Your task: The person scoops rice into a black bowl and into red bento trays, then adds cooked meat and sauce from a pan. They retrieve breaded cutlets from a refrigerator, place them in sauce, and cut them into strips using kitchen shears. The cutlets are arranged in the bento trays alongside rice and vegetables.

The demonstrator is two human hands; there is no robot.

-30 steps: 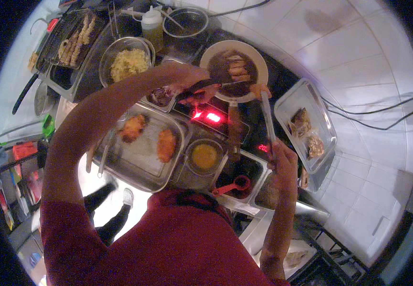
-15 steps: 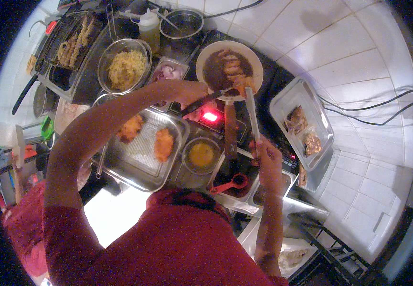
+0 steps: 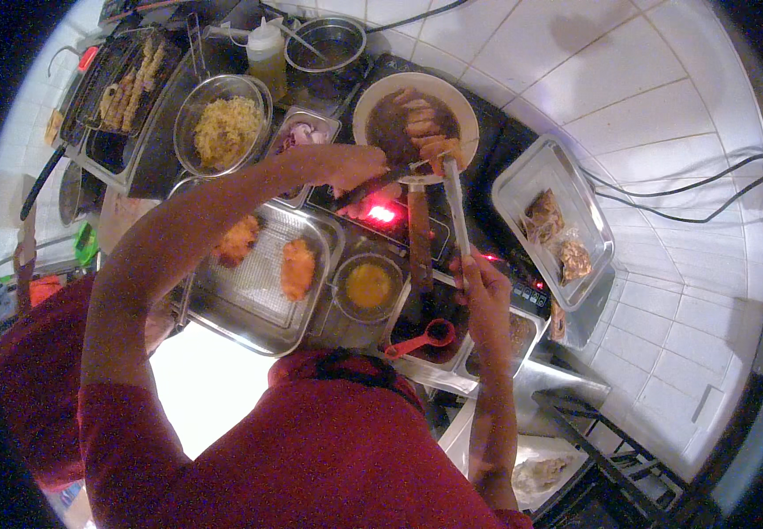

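A pale round pan with a wooden handle holds brown sauce and a row of sliced fried cutlet. My left hand reaches in from the left, closed around a dark-handled utensil. That utensil's tip is at the pan's near rim, by the last cutlet pieces; its exact kind is unclear. My right hand grips long silver tongs. Their far end touches the orange-brown pieces at the pan's near right edge. Some fingers of my left hand are hidden behind its wrist.
A wire-racked tray carries two breaded cutlets. Around it stand a bowl of beaten egg, a red measuring spoon, a strainer of yellow shreds and a squeeze bottle. A metal tray lies right. Another person's red sleeve is at left.
The view has shifted slightly. Both hands keep their grips, with the two utensils still at the pan's near rim. The person on the left has moved closer.
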